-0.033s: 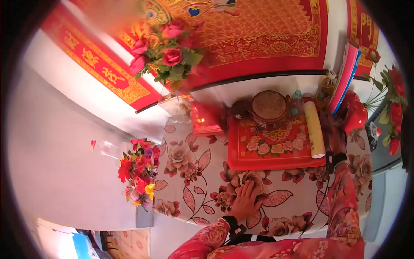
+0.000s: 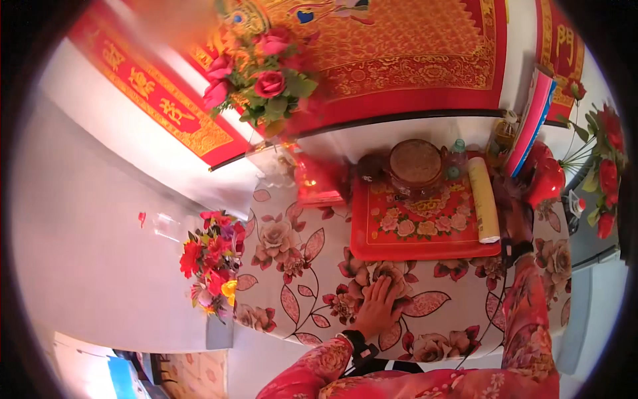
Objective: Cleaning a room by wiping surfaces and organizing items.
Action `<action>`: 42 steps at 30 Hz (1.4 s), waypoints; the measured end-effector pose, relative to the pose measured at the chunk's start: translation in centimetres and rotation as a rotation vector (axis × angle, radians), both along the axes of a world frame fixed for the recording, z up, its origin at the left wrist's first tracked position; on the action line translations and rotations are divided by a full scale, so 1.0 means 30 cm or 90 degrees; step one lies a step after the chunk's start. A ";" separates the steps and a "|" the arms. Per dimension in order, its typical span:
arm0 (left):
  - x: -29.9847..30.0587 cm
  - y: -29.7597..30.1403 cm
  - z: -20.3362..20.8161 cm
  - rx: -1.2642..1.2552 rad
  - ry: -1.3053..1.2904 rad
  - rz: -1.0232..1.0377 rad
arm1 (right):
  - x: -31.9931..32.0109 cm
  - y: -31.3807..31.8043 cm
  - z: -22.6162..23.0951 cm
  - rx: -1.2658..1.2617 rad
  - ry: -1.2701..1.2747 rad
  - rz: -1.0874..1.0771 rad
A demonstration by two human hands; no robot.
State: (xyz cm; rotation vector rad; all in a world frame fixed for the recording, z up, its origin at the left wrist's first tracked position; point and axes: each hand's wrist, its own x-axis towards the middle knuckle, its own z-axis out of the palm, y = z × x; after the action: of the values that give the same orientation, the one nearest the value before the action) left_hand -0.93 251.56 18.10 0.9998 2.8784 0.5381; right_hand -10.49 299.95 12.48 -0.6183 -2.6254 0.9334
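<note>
My left hand [image 2: 377, 307] lies flat on the flowered tablecloth [image 2: 286, 253], fingers stretched out, holding nothing. My right hand [image 2: 516, 223] is in shadow at the right edge of a red tray [image 2: 425, 251] with a floral pattern. It is beside a yellow cylinder-shaped package [image 2: 484, 203], and its fingers cannot be made out. On the tray's far part stands a round brown pot [image 2: 415, 163] with a flat, tan top. A small dark round jar [image 2: 371, 167] is to its left and a small green bottle [image 2: 457, 158] to its right.
Behind my right hand are an oil bottle [image 2: 503, 137], an upright pink-and-blue box [image 2: 533, 123] and a shiny red vase [image 2: 547, 179]. Artificial flowers [image 2: 214, 256] stand at the table's left edge, and more roses [image 2: 269, 83] at the back left. Red-and-gold hangings [image 2: 405, 83] cover the wall.
</note>
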 end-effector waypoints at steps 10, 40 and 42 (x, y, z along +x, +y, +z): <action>0.043 -0.042 -0.017 0.055 0.063 -0.024 | 0.500 -0.325 0.075 -0.052 -0.040 -0.119; 0.036 0.056 -0.007 -0.149 0.029 -0.044 | 0.947 0.073 0.161 0.186 -0.046 0.202; 0.035 0.117 0.009 -0.174 -0.007 -0.033 | 0.873 0.222 0.145 0.205 -0.046 0.211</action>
State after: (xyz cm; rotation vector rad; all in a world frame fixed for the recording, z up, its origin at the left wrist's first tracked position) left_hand 0.13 255.07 18.37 1.0178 2.8054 0.1402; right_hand 15.68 306.62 16.83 -0.1427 -2.9099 0.5519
